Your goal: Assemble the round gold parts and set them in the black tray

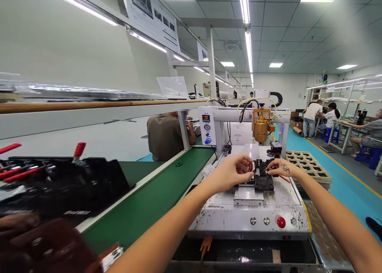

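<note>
My left hand (234, 170) is closed, its curled fingers round a copper-coloured ring (253, 167) at the left side of a black fixture (264, 182). On the fixture's other side, the thumb and forefinger of my right hand (279, 168) pinch a small copper-coloured ring (267, 170). The fixture sits on the metal plate (249, 196) of a white benchtop machine (215, 219). Above and behind it hangs the machine's gold-coloured head (260, 126). My fingers partly hide both rings, so their exact shape is unclear.
A green conveyor belt (155, 205) runs along the left. Beyond it are a black fixture with red-handled clamps (79, 150) and a person (164, 135). A compartmented tray (310, 163) stands right of the machine. A red button (281, 222) is on the front panel.
</note>
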A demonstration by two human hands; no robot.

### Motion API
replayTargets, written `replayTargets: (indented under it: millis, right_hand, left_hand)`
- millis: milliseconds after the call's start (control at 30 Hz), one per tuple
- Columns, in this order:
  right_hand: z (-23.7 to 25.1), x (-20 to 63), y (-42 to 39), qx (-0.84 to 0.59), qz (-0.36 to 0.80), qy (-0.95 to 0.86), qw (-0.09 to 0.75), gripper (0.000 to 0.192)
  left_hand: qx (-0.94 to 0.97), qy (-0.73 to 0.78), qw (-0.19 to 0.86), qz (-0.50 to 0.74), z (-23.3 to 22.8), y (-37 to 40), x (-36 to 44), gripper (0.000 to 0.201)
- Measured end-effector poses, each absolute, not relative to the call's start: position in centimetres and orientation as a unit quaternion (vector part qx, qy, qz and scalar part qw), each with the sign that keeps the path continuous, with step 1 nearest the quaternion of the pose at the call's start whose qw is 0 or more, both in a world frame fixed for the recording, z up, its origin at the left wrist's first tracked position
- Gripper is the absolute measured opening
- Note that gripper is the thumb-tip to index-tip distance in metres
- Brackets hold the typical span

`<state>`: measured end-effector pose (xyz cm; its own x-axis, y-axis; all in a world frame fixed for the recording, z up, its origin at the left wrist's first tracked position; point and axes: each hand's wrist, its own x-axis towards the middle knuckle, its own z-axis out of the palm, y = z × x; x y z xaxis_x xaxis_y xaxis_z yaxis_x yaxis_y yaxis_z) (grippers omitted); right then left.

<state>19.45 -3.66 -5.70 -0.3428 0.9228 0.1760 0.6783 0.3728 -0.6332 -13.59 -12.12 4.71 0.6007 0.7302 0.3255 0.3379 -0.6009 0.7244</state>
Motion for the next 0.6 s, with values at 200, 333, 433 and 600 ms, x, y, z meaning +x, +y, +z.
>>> replayTargets:
  millis: [200,333,433,600]
  right_hand:
    - [-6.9,19.0,-3.9,-0.51,0.15,-0.803,0.27,0.021]
    - [-7.2,18.5,-3.4,-0.525,0.099,-0.796,0.284,0.022]
    - [-7.0,18.1,-4.1,-0.536,0.072,-0.778,0.32,0.024]
    - [-8.7,18.4,-13.2,-0.577,0.003,-0.697,0.425,0.039]
  left_hand:
    - [0.805,0.362,0.294,0.366,1.5,-17.2,-18.8,0.03]
    - [0.783,0.398,0.288,0.381,-1.0,-19.7,-20.3,0.029]
    - [0.776,0.392,0.299,0.393,-2.7,-21.1,-20.0,0.031]
    - [0.798,0.358,0.34,0.345,-9.0,-23.1,-18.6,0.028]
